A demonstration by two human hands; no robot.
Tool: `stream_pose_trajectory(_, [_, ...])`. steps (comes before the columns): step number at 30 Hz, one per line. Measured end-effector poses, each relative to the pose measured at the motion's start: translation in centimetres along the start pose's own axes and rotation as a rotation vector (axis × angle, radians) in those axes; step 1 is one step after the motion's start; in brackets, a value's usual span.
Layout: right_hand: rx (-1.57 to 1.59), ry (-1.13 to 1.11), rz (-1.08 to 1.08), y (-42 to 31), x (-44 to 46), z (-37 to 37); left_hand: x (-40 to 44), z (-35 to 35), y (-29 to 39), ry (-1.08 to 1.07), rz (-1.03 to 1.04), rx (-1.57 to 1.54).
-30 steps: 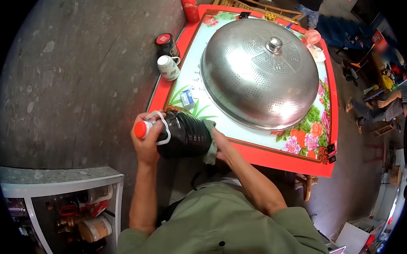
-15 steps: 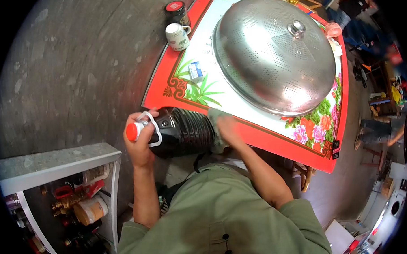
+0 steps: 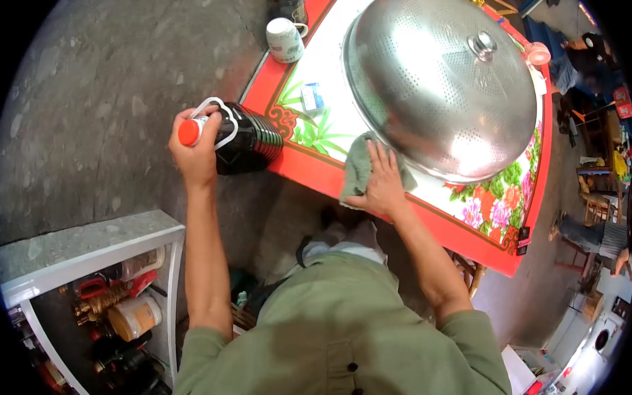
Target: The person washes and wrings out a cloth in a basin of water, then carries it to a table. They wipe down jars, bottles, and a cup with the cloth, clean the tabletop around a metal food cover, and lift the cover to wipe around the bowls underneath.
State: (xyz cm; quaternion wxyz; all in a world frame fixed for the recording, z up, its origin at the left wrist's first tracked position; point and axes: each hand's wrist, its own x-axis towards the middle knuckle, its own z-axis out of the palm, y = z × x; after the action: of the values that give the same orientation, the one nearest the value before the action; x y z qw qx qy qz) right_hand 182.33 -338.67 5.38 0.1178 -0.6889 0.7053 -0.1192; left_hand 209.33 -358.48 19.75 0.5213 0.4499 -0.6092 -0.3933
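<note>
- Left hand [image 3: 198, 155] there has its fingers clasped round the neck of the dark jug [image 3: 252, 143], at the table's [image 3: 310, 175] corner.
- Right hand [image 3: 384, 189] lies palm down, fingers loosely extended over the green cloth [image 3: 357, 170] on the table's edge.
- Blue-and-white packet [image 3: 312, 98] sits near the big domed lid [image 3: 438, 83].
- White mug [image 3: 285, 42] stands beside the dark jar [image 3: 290, 7].

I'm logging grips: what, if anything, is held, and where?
The left hand holds the dark jug by its neck, below the red cap; the right hand rests on a green cloth.
</note>
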Motion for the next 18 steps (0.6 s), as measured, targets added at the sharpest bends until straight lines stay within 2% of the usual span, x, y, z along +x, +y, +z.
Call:
stream_pose_trajectory(2, [-0.048,-0.095,0.038,-1.1,2.7,0.9,1.1,0.4,-1.4,0.023,0.016,0.002])
stream_pose_trajectory(5, [-0.033,-0.035,-0.011,-3.1,7.3,2.2,2.9,1.2,-2.7,0.11,0.052,-0.026])
stream_pose_trajectory(8, [0.037,-0.042,-0.112,-5.6,9.8,4.0,4.5,1.0,-3.6,0.093,0.058,0.043])
stream_pose_trajectory(10, [0.105,-0.012,-0.372,-7.4,9.3,4.3,5.8,1.1,-4.0,0.098,0.061,0.064])
stream_pose_trajectory(11, [-0.029,-0.216,-0.424,-7.6,8.4,2.9,6.4,1.4,-4.1,0.111,0.072,0.077])
stream_pose_trajectory(14, [0.107,-0.12,-0.522,-5.0,4.3,4.0,6.7,1.6,-3.2,0.069,0.074,0.22])
stream_pose_trajectory(16, [0.136,-0.119,-0.392,-2.5,0.7,2.6,5.7,1.5,-1.4,0.089,0.101,0.294])
stream_pose_trajectory(18, [0.118,-0.112,-0.219,0.1,-3.3,2.0,3.0,2.4,2.2,0.309,0.737,0.777])
